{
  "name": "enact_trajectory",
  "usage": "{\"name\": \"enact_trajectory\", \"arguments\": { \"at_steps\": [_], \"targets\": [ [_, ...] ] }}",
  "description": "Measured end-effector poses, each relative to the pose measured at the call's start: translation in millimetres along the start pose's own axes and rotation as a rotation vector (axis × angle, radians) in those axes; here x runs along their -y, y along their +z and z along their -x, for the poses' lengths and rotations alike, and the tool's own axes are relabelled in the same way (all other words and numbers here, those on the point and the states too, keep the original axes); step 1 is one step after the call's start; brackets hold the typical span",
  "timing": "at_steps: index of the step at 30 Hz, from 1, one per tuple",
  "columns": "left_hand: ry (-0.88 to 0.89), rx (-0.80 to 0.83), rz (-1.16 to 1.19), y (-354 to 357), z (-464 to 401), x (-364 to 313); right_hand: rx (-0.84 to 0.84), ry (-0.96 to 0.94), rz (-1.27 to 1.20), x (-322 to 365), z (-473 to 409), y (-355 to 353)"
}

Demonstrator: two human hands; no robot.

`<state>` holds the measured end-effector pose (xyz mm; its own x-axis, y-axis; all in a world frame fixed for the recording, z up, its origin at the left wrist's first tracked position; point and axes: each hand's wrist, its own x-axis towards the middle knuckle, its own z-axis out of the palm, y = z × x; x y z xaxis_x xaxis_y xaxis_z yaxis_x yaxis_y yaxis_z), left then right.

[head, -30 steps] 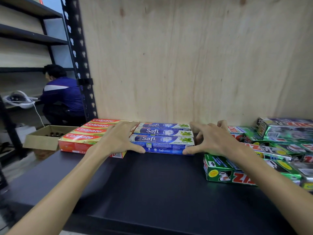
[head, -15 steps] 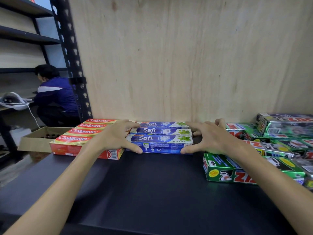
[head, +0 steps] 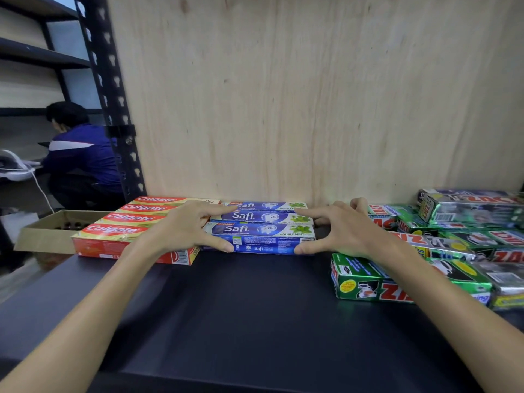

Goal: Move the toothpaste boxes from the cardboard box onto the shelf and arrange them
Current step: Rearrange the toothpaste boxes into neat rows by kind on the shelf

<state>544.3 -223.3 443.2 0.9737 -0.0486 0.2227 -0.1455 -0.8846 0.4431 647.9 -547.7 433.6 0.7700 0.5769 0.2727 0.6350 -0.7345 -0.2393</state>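
Three blue Safi toothpaste boxes (head: pixel 262 231) lie side by side on the dark shelf (head: pixel 241 307), against the plywood back. My left hand (head: pixel 181 228) holds their left end, thumb on the front face and fingers reaching over the tops. My right hand (head: pixel 343 231) holds the right end the same way. Several red Colgate boxes (head: pixel 124 231) lie in a row directly to the left, touching the Safi boxes. An open cardboard box (head: pixel 42 239) stands lower down beyond the shelf's left edge.
Green Zact boxes (head: pixel 365 285) are piled loosely on the right of the shelf, close to my right wrist. A black perforated upright (head: pixel 113 95) stands at the left of the plywood back (head: pixel 283 95). A person in a blue top (head: pixel 82 157) crouches behind it.
Both hands stay on the Safi boxes. My left index finger has stretched farther across their tops. The view has shifted slightly.
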Motion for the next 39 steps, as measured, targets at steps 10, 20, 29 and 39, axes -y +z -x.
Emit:
{"name": "enact_trajectory", "arguments": {
  "at_steps": [10, 20, 29, 39],
  "targets": [
    [-0.043, -0.039, -0.260, 0.4, -1.6, -8.1, -0.014, 0.016, 0.035, 4.2, 2.5, -2.6],
    [0.002, -0.119, 0.091, 0.0, 1.6, -26.0, -0.205, -0.006, -0.082, 8.5, 13.6, -7.2],
    [0.096, -0.436, 0.151, 14.1, 12.4, -57.4, -0.420, -0.050, -0.188, 10.9, 42.5, -30.9],
    [0.202, -0.522, 0.147, 62.3, -0.1, -132.5, -0.554, 0.115, -0.105, -62.5, 133.7, -77.9]
  ]
}}
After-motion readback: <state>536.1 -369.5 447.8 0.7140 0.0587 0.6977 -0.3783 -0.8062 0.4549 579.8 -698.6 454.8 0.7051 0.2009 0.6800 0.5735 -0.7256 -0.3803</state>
